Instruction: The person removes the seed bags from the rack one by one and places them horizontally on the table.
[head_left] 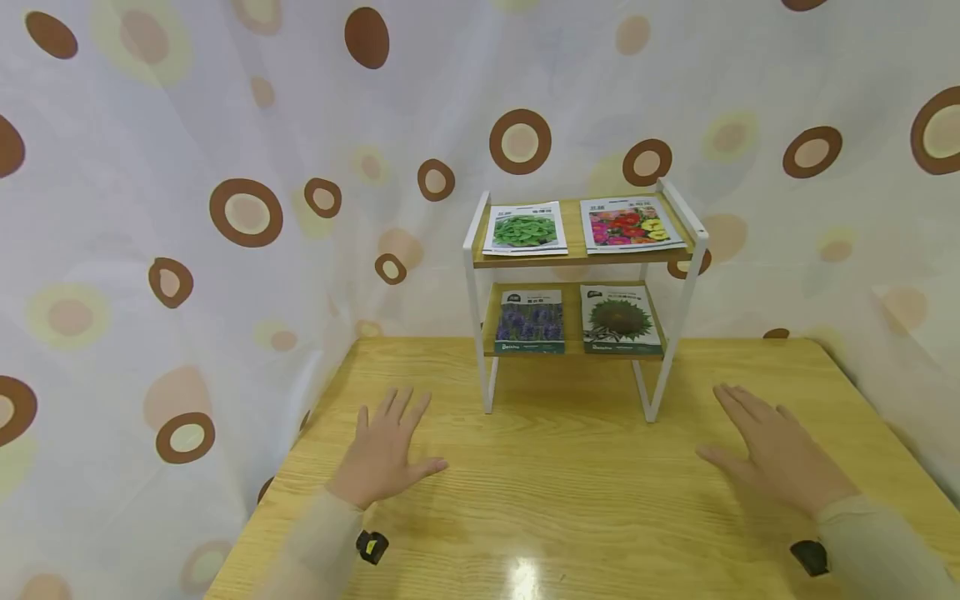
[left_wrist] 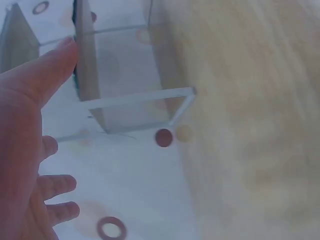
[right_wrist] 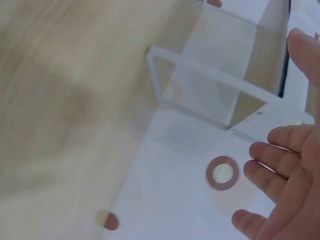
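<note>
A two-tier shelf rack (head_left: 581,260) with white metal legs and wooden boards stands toward the back of the table. On its top board lie a seed packet with green leaves (head_left: 525,229) and one with red, pink and yellow flowers (head_left: 628,225). The lower board carries a packet with purple flowers (head_left: 530,322) and one picturing a spiky green flower head (head_left: 620,320). My left hand (head_left: 384,457), fingers spread, is left of the rack's front and holds nothing. To the right, my right hand (head_left: 776,450) is likewise empty with its fingers extended.
The wooden table (head_left: 540,492) runs from a patterned curtain (head_left: 420,100) at the back toward me. More of that curtain hangs along the left and right sides. Dark bands (head_left: 371,547) sit at both cuffs.
</note>
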